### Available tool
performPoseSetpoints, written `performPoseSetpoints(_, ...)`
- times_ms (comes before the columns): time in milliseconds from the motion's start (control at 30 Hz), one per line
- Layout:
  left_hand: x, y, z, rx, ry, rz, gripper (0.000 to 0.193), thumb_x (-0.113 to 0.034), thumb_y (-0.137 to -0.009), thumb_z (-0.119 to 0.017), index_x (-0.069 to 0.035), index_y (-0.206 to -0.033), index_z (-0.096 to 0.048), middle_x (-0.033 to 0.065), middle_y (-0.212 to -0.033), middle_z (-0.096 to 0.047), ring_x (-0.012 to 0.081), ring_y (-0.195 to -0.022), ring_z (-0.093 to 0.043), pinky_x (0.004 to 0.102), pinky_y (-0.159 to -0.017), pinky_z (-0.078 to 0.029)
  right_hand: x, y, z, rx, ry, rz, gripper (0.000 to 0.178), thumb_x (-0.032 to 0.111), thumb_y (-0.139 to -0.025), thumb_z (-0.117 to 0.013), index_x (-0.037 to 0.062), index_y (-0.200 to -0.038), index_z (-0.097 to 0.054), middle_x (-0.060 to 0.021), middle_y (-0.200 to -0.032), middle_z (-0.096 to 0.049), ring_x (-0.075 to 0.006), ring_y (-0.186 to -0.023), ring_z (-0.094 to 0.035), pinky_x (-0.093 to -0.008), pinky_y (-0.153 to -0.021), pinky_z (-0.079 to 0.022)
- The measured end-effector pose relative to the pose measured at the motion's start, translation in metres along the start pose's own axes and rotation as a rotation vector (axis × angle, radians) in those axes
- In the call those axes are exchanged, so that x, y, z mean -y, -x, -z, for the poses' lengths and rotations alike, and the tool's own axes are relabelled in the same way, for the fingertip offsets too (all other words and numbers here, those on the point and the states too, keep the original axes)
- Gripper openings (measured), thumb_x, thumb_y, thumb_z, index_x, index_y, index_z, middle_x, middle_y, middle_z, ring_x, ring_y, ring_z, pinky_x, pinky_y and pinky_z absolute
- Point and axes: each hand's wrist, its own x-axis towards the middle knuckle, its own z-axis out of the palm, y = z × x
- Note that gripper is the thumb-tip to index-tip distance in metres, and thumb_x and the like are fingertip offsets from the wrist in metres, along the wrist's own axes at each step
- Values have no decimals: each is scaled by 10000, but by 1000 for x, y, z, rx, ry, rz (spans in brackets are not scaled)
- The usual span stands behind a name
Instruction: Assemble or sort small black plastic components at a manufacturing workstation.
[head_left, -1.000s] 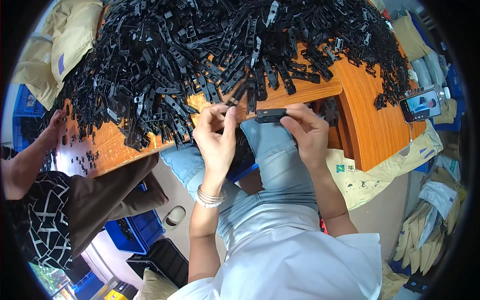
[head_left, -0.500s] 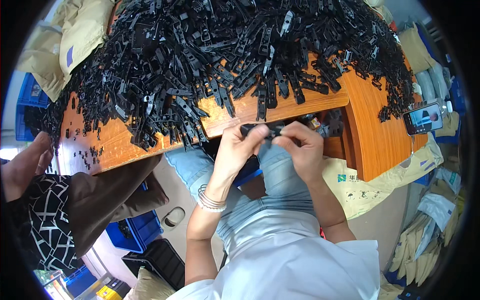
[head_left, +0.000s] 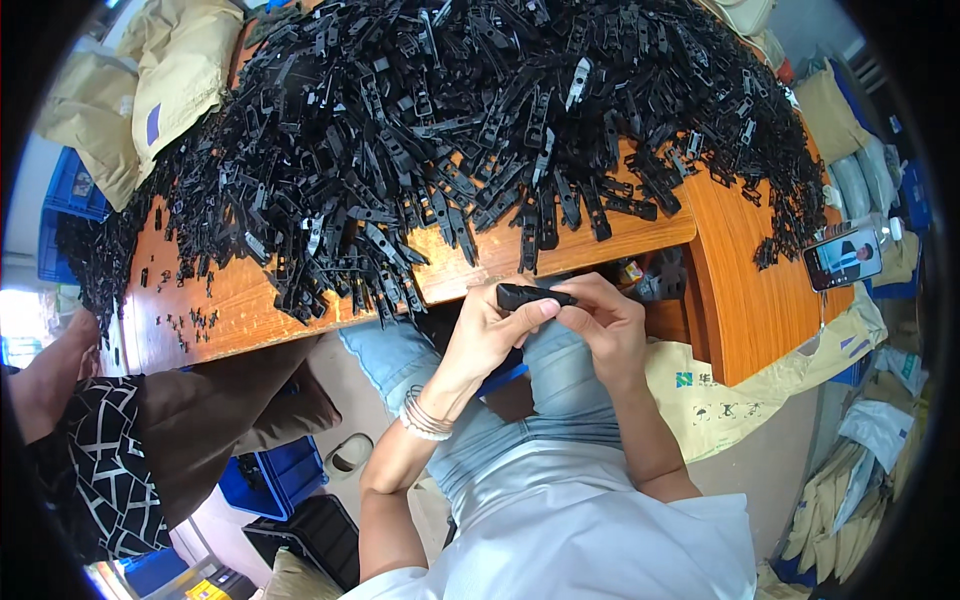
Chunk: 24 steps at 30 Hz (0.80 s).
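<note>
Both of my hands grip one small black plastic part (head_left: 530, 296) just below the front edge of the wooden table (head_left: 240, 300). My left hand (head_left: 490, 335) holds its left end with the thumb on top. My right hand (head_left: 605, 325) pinches its right end. A huge heap of similar black plastic strips (head_left: 470, 130) covers most of the tabletop in front of me. My lap in light blue jeans is under the hands.
Another person in a black-and-white patterned sleeve (head_left: 90, 450) sits at the left, with a hand at the table's left edge. A phone (head_left: 843, 258) lies at the right end of the table. Tan sacks (head_left: 170, 60) lie at far left, blue crates (head_left: 270, 480) on the floor.
My hands have dropped from the table edge toward my lap, still together on the black part. The view has tilted down slightly.
</note>
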Motion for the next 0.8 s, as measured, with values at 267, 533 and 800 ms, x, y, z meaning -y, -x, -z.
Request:
performPoseSetpoints(267,-71,-63,29,152,-1101,-751,176,-71,-819,-534,30,-957,-575,140,-828,-573,224,-727,-576,302,-668,-457,-7,-9,15,-155,-39,-53,198,14,-803,-550,-71,-980,-580,-64,-705,-560,-101,-578,-507,-231,-539,-423)
performPoseSetpoints(533,-118,-220,107,-355,-2288,-1088,326,-98,-782,-494,-49,-1099,-549,116,-1206,-484,254,-1149,-423,371,-934,-347,0,-3,0,109,-43,-156,194,-61,-762,-541,-70,-953,-572,-76,-779,-525,-121,-607,-528,-251,-647,-501)
performPoseSetpoints(800,-136,-190,75,-181,-2502,-681,131,-118,-727,-564,-77,-827,-640,48,-898,-583,186,-936,-500,288,-756,-386,-10,-4,4,141,-52,-195,208,-69,-765,-558,-95,-971,-555,-101,-863,-544,-167,-716,-601,-212,-550,-445)
